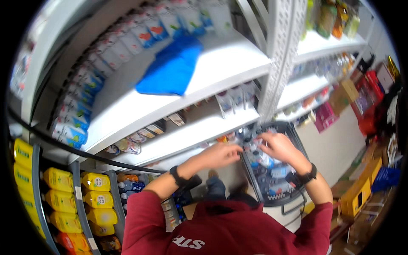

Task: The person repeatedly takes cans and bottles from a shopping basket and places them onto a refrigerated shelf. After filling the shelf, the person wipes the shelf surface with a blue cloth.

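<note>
My left hand (223,155) hangs in front of the lower shelf, beside the near rim of a dark plastic shopping basket (298,140). Its fingers are loosely curled, and I see nothing in them. Over the basket is my right hand (279,147), thumb and fingers bent towards clear bottles with dark caps; blur hides whether it touches one. Inside the basket lie several drink bottles, among them one with a blue and white label (266,160) and a pale blue labelled pack (279,172). A blue cloth (173,68) lies spread on the white upper shelf (236,47).
White and blue pouches (175,24) line the back of the upper shelf. Lower down stand jars and cartons (129,146). Yellow bottles (97,199) fill racks at left. A perforated white post (282,57) rises by the basket. Cardboard boxes (355,196) are piled at right.
</note>
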